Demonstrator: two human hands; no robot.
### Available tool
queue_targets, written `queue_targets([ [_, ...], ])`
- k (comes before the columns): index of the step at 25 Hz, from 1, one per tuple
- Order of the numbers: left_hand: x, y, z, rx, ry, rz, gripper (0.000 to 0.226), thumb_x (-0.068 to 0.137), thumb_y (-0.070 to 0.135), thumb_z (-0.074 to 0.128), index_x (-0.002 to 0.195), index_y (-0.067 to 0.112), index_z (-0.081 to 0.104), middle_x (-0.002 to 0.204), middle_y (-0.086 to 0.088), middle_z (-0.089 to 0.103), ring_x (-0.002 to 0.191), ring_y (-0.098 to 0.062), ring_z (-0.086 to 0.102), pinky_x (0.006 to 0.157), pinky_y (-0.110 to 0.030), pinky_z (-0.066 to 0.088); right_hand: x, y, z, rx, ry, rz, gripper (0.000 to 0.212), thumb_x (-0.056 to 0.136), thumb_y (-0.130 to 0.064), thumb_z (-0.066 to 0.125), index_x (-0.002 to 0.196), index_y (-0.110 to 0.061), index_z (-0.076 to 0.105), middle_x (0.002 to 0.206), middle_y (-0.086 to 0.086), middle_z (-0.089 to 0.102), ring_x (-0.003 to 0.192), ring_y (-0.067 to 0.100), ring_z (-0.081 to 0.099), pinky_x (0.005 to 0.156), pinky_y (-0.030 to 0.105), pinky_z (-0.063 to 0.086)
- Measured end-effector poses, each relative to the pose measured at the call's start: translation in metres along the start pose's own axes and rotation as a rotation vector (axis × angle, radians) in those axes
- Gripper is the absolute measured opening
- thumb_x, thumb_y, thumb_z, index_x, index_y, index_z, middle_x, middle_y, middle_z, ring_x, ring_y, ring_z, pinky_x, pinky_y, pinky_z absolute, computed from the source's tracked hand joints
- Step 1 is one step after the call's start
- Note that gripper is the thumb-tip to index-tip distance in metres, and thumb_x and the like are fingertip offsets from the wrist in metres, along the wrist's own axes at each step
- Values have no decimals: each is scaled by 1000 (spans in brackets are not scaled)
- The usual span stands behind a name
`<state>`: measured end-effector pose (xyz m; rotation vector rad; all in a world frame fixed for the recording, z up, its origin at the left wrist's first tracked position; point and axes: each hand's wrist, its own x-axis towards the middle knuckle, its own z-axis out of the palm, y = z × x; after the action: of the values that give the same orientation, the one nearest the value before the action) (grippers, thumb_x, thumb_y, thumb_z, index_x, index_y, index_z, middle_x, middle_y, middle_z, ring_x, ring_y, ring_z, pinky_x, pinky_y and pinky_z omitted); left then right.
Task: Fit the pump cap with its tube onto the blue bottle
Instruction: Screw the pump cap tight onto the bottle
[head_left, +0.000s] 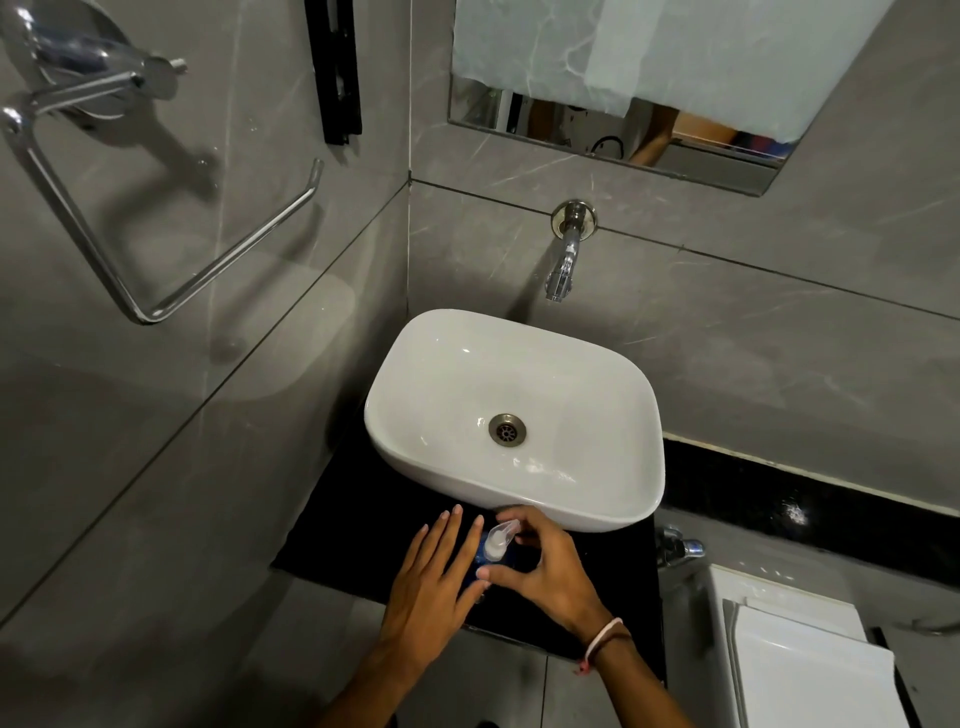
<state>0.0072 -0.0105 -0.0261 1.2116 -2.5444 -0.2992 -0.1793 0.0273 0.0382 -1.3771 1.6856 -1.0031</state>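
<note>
The blue bottle (481, 560) stands on the black counter in front of the sink, mostly hidden between my hands. A clear pump cap (500, 538) sits on top of it; its tube is hidden. My right hand (545, 566) curls around the cap, thumb and fingers closed on its collar. My left hand (435, 571) lies flat against the bottle's left side, with its fingers stretched out and apart.
A white basin (613, 499) sits just beyond the hands under a chrome wall tap (562, 270). The black counter (353, 530) ends close in front of me. A chrome towel ring (171, 291) hangs on the left wall. A white toilet tank (800, 654) is at lower right.
</note>
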Motion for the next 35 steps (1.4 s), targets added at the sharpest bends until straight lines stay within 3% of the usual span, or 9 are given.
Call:
queue_targets([
  [3, 4, -1, 0, -11, -4, -8, 65, 96, 56, 37, 149, 17, 35, 153, -14, 41, 140, -27, 39, 111, -44, 29, 3, 4, 0, 1, -60, -29, 36, 82, -11, 87, 116, -16, 76, 125, -6, 73, 118, 5, 67, 107, 29, 54],
  [5, 4, 0, 0, -23, -2, -15, 65, 96, 56, 37, 148, 17, 36, 152, -14, 42, 140, -27, 40, 110, -44, 29, 4, 6, 6, 16, 10, -43, 24, 78, -9, 89, 100, -17, 80, 113, -8, 79, 107, 7, 72, 98, 30, 57],
  [8, 2, 0, 1, -38, 8, -22, 65, 96, 56, 38, 148, 17, 36, 153, -14, 41, 140, -27, 40, 110, -44, 30, 1, 8, 15, 37, 140, -23, 28, 69, -18, 97, 89, -19, 78, 101, -10, 80, 95, 9, 74, 86, 21, 57],
  [11, 1, -1, 1, -32, 5, -12, 65, 96, 57, 38, 149, 19, 35, 153, -14, 41, 140, -27, 40, 110, -44, 30, -3, 14, 12, -56, 73, -69, 40, 78, -26, 91, 114, -31, 75, 126, -19, 71, 124, 3, 62, 106, 17, 47],
  [13, 3, -1, 0, -31, 1, -18, 66, 96, 58, 37, 149, 19, 34, 153, -14, 41, 140, -27, 39, 111, -45, 33, -2, 16, 7, -106, -2, -102, 34, 88, -22, 81, 121, -30, 74, 141, -20, 61, 136, 2, 50, 115, 20, 40],
  [18, 3, -4, 0, -38, 6, 1, 65, 95, 58, 39, 147, 19, 38, 151, -15, 43, 139, -28, 41, 111, -46, 35, -4, 8, 8, -304, 13, -255, 18, 95, -32, 73, 111, -24, 75, 113, -10, 72, 112, 5, 61, 99, 35, 53],
  [24, 3, -5, -1, -14, 7, 13, 65, 97, 60, 37, 147, 19, 38, 152, -14, 43, 139, -28, 41, 110, -45, 32, -6, 10, 4, -387, -105, -290, 40, 104, -30, 59, 144, -21, 57, 153, -5, 50, 144, 7, 40, 123, 27, 31],
  [30, 3, -2, -2, -32, 24, -11, 63, 96, 59, 38, 143, 18, 46, 148, -15, 48, 135, -29, 46, 108, -45, 34, -2, 4, 6, -525, -44, -353, 25, 101, -32, 63, 115, -15, 74, 118, 1, 74, 113, 22, 63, 99, 43, 53],
  [35, 3, -1, -1, -14, 22, -12, 63, 95, 58, 38, 141, 17, 49, 145, -16, 51, 132, -30, 50, 107, -44, 33, -3, 6, 3, -453, -54, -329, 32, 102, -37, 60, 125, -18, 71, 133, -3, 67, 125, 14, 56, 111, 34, 46],
])
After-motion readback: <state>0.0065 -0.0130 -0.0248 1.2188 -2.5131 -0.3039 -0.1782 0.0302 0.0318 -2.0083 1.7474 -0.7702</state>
